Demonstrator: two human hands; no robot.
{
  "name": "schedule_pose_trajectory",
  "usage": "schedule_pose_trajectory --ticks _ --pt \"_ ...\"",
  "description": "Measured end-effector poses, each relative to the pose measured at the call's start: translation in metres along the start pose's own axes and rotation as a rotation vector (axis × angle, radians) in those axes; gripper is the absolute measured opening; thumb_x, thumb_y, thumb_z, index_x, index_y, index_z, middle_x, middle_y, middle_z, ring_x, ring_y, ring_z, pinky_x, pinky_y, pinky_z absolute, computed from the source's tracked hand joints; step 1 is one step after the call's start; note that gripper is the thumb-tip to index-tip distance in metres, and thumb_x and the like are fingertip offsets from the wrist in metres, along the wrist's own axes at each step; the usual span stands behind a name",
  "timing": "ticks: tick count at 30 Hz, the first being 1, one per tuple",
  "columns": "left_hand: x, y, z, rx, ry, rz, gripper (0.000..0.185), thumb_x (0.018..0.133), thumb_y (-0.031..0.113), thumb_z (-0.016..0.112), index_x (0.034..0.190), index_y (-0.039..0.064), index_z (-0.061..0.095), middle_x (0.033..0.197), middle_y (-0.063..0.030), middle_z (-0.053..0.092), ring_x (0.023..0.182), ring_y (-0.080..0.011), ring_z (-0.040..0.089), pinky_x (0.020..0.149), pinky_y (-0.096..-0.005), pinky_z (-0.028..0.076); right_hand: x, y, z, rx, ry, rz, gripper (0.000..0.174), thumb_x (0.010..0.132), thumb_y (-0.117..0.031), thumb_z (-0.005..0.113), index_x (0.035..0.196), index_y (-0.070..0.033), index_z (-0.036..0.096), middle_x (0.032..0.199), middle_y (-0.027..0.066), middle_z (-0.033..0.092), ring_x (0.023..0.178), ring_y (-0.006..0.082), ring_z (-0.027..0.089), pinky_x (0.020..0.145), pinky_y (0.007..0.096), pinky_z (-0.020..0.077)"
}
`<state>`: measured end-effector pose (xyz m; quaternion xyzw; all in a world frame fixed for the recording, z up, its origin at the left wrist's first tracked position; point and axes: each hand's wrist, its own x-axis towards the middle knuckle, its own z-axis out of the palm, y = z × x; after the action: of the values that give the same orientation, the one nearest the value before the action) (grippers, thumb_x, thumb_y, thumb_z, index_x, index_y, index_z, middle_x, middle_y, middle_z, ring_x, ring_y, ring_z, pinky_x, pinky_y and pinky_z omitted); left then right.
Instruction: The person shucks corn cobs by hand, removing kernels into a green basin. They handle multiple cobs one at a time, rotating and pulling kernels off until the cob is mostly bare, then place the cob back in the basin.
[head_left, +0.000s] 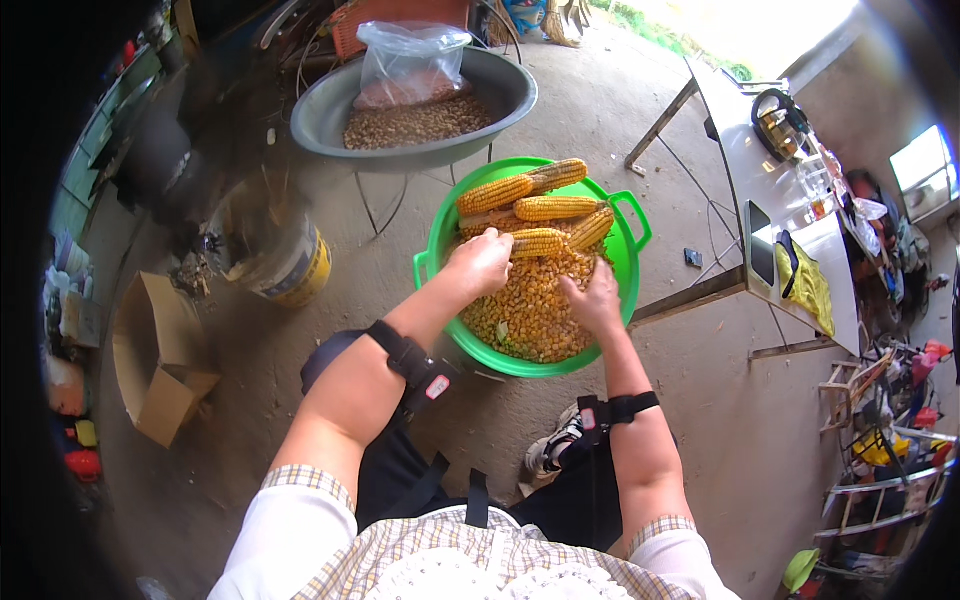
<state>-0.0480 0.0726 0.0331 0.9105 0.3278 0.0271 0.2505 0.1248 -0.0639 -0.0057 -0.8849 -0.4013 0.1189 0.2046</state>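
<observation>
A round green plastic basin (631, 289) with two handles stands before me, holding loose corn kernels (536, 315) in its near part. Several ears of yellow corn (559, 208) lie across its far side. My left hand (480, 261) is closed around the left end of the nearest corn cob (538, 243), which lies level over the kernels. At the right side of the basin, my right hand (596, 296) rests low over the kernels with thumb and fingers apart. No object shows in it. A small pale husk piece (502, 331) lies on the kernels.
Beyond the green basin, a grey basin (420, 156) on a wire stand holds brown nuts or beans and a plastic bag (412, 64). At left are a bucket (300, 262) and an open cardboard box (169, 322). A table (765, 180) with a yellow-green glove (808, 289) stands at right.
</observation>
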Motion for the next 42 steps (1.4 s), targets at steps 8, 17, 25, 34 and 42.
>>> schedule_pose_trajectory --ticks 8,17,25,34,42 --pt "0.032 -0.019 -0.014 0.138 0.390 -0.087 0.040 0.084 0.020 0.057 0.118 0.000 0.047 0.124 -0.0181 0.046 0.115 -0.0325 0.045 0.097 -0.0428 0.038 -0.041 -0.030 0.025 0.078 -0.017 -0.018 0.078 0.078 -0.034 0.064 0.134 0.003 0.024 0.128 0.0264 0.030 0.120 0.0410 0.030 0.095 0.0560 0.0312" --pt "0.057 -0.037 -0.002 0.115 0.275 -0.145 0.053 0.086 0.023 0.055 0.132 0.004 0.037 0.132 -0.0167 0.043 0.123 -0.0330 0.040 0.101 -0.0470 0.034 -0.078 -0.069 0.062 0.071 -0.128 -0.255 0.075 0.077 -0.014 0.059 0.139 0.001 0.018 0.140 0.0305 0.016 0.128 0.0478 0.020 0.102 0.0568 0.0243" --pt "0.063 -0.031 -0.004 0.173 0.299 -0.180 0.051 0.086 0.029 0.057 0.130 0.007 0.041 0.127 -0.0167 0.046 0.116 -0.0335 0.044 0.094 -0.0492 0.037 -0.071 -0.094 0.059 0.246 -0.416 -0.486 0.049 0.080 -0.010 0.049 0.128 -0.007 0.043 0.142 0.0161 0.030 0.128 0.0425 0.030 0.099 0.0573 0.0281" --pt "0.063 -0.015 -0.002 0.339 0.351 -0.222 0.050 0.079 0.039 0.066 0.110 0.005 0.048 0.112 -0.0170 0.051 0.109 -0.0314 0.047 0.086 -0.0485 0.039 -0.043 -0.046 -0.007 0.281 -0.263 -0.531 0.024 0.082 -0.013 0.057 0.104 -0.006 0.062 0.109 0.0134 0.060 0.102 0.0333 0.055 0.085 0.0418 0.0462" --pt "0.044 -0.004 -0.013 -0.026 0.347 -0.086 0.041 0.085 0.027 0.063 0.106 -0.001 0.044 0.093 -0.0216 0.060 0.084 -0.0340 0.061 0.072 -0.0407 0.048 -0.030 -0.026 -0.041 0.673 -0.054 -0.240 0.019 0.087 -0.011 0.057 0.102 0.000 0.062 0.088 0.0138 0.066 0.078 0.0203 0.064 0.070 0.0307 0.0502"
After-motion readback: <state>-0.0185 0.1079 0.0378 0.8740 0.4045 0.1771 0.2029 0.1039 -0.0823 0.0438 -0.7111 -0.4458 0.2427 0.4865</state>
